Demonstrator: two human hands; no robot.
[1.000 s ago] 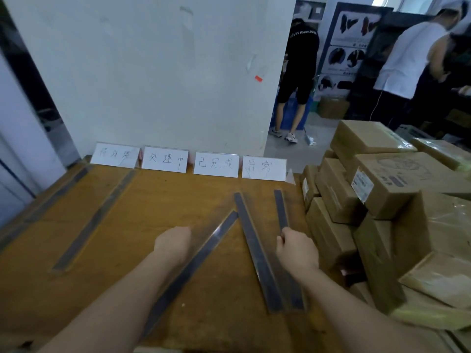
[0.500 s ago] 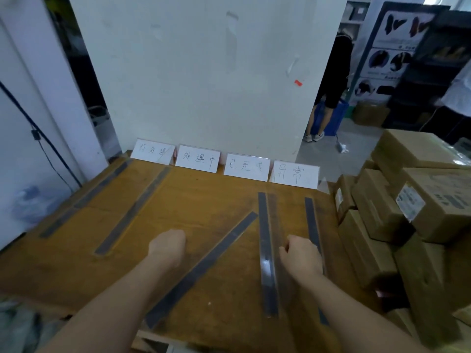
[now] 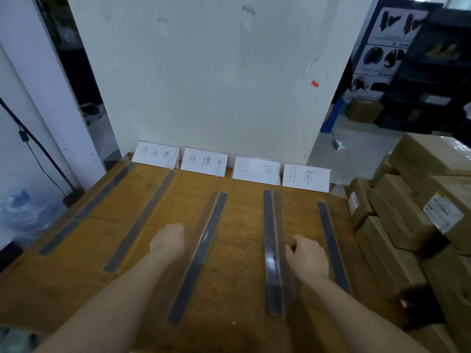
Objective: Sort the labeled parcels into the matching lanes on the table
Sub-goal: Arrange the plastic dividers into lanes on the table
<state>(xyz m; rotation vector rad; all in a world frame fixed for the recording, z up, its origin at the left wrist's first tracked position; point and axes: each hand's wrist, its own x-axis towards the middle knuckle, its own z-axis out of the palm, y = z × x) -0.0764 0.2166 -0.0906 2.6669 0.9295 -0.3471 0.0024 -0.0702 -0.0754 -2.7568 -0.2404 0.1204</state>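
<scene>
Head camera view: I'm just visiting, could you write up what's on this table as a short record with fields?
Table: bare wooden top
Lane dividers: five dark strips lying lengthwise, marking four lanes
Lane cards: four handwritten white cards standing along the far edge
Parcels: brown cardboard boxes stacked beside the table's right edge
Left hand: beside the middle strip, fingers hidden
Right hand: fingers curled, beside the fourth strip from the left; grip unclear
</scene>
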